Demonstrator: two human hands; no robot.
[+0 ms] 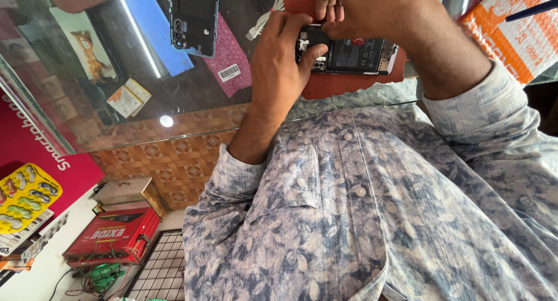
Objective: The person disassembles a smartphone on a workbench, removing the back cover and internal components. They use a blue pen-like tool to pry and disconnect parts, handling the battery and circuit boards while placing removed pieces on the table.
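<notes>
A phone back cover (195,19) lies on the glass counter (116,103), left of the open phone (349,56). The left hand (282,63) grips the phone's end. The right hand (363,10) pinches its top edge, fingertips hidden. The phone rests on a red mat (349,83).

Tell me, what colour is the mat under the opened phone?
Reddish-brown mat, seen in the head view.
</notes>
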